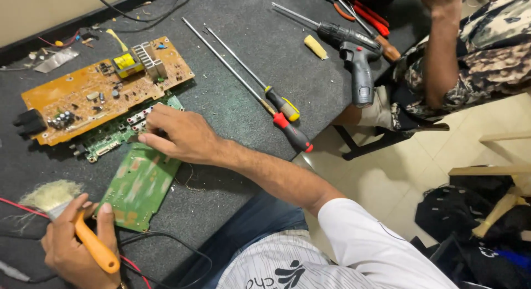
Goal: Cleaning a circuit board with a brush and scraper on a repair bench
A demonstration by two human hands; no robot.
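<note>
Near the left edge, the left hand (69, 242) grips an orange-handled brush (83, 228), its bristles pointing far and left. Just right of it lies the green circuit board (141, 184), its long side running near to far. The right hand (180, 135) presses curled fingers on the board's far end, grasping nothing.

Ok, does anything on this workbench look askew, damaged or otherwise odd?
Mostly no. The cordless drill lies at the table edge with its handle hanging past it. Small scraps and wire bits litter the far left corner. The green circuit board under the right hand looks intact.
</note>
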